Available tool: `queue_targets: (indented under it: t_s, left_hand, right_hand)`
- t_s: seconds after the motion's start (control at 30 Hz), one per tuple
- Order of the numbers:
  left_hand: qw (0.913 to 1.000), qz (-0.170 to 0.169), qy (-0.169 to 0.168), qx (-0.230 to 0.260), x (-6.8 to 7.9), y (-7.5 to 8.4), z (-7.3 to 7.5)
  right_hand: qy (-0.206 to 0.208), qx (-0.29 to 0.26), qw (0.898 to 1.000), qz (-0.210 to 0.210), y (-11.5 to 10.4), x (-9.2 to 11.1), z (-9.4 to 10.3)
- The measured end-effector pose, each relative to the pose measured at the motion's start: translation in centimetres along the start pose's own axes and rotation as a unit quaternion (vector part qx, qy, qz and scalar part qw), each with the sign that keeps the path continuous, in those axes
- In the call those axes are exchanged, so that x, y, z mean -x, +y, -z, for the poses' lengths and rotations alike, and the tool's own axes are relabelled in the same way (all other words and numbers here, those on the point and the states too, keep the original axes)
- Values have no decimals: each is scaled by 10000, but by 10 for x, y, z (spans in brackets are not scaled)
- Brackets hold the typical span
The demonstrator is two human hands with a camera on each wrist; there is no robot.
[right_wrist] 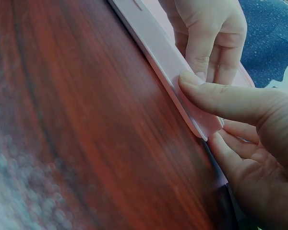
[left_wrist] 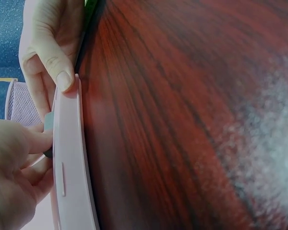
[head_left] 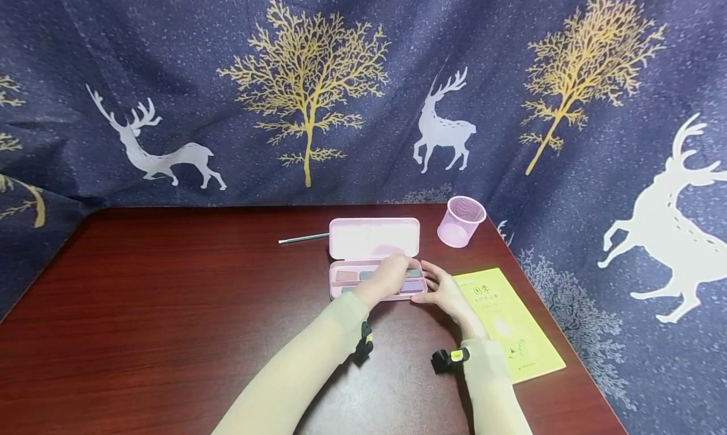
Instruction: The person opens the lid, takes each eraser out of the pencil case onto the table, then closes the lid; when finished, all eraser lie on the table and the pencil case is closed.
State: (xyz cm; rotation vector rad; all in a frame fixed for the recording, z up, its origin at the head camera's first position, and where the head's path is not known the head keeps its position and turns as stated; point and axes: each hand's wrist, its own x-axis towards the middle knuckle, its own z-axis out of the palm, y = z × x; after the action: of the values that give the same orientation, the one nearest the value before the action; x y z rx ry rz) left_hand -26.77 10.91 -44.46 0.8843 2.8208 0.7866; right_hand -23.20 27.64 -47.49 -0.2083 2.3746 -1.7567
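A pink pencil case (head_left: 375,258) lies with its lid (head_left: 375,238) raised on the far side. Flat coloured pieces sit in its tray, among them a pink piece (head_left: 345,275) and a purple piece (head_left: 411,286). My left hand (head_left: 389,276) reaches over into the right part of the tray. In the left wrist view its thumb and fingers pinch a dark grey-green piece (left_wrist: 48,124), partly hidden behind the case wall. My right hand (head_left: 449,295) grips the case's right end, its thumb (right_wrist: 194,81) on the near rim.
Behind the case on the left, a pencil (head_left: 303,238) lies partly hidden by the lid. A pink mesh pen cup (head_left: 461,221) stands at the back right. The yellow-green book (head_left: 511,321) lies under my right forearm, near the table's right edge.
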Motion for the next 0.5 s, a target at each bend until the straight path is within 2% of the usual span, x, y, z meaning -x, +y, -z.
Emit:
queue_targets:
  t_s: [0.1, 0.27, 0.5]
  left_hand:
    - [10000, 27, 51, -45, 0, 0, -1]
    - [9994, -21, 349, -6, 0, 1, 0]
    - [9980, -214, 593, 95, 10, 2, 10]
  right_hand:
    - [-14, -2, 10000, -2, -1, 0, 0]
    - [9, 9, 10000, -24, 0, 0, 0]
    - [30, 28, 10000, 4, 1, 0, 0]
